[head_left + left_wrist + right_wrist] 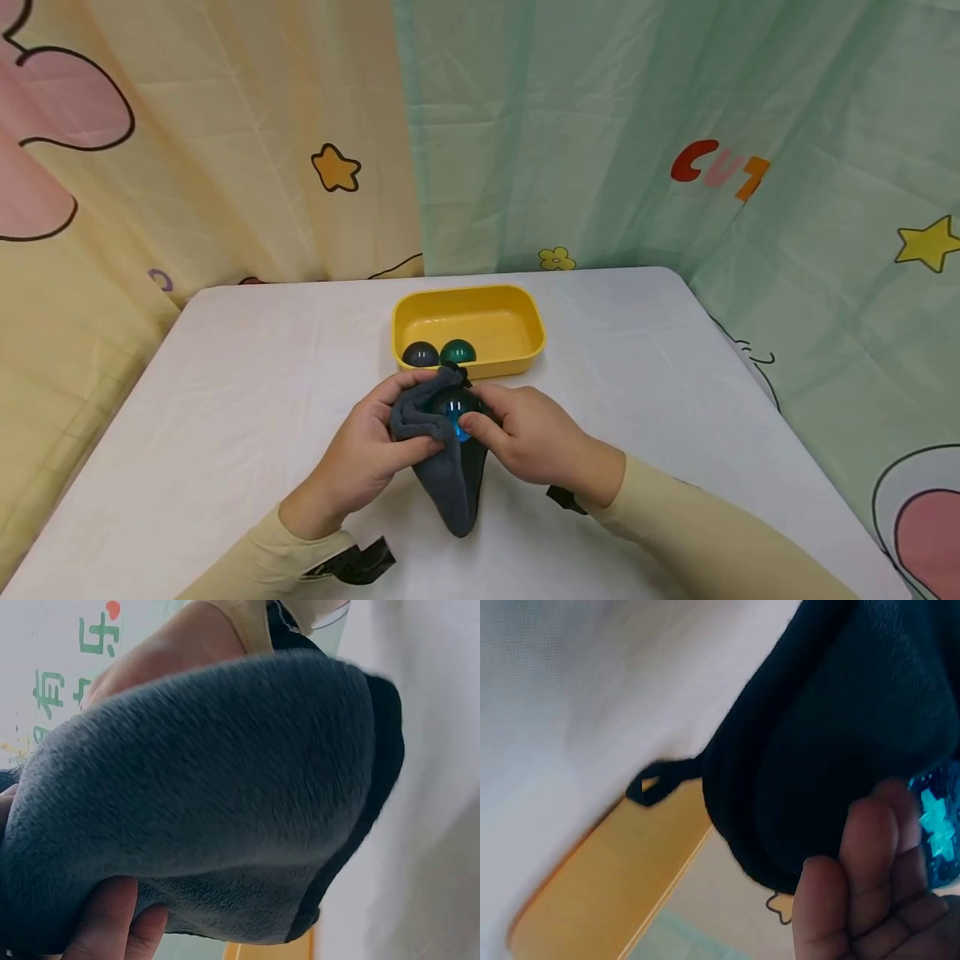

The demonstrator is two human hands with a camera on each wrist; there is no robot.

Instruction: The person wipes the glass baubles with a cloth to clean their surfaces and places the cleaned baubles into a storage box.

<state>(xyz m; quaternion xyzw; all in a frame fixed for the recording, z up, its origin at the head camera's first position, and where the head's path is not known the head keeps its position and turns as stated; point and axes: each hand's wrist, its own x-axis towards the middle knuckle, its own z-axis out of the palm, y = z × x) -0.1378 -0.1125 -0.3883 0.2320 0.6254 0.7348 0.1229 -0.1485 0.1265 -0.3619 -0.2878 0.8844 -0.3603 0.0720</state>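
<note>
A dark grey plush cloth [448, 483] with a black edge hangs bunched above the table. My left hand [367, 446] grips it, thumb in front; in the left wrist view its grey pile [202, 772] covers much of the picture. Among the folds sits a shiny dark ball [459, 402] with a bright blue patch. My right hand [536, 433] holds this ball, its thumb across the front. From the right wrist the blue ball [939, 829] shows beside the fingers [870, 840], partly hidden by cloth.
Just beyond the hands stands a yellow tray [498, 329] on the white-covered table [247, 400]. A dark ball [420, 354] and a green ball [459, 350] lie in its near left part. Patterned curtains [525, 150] hang behind the table.
</note>
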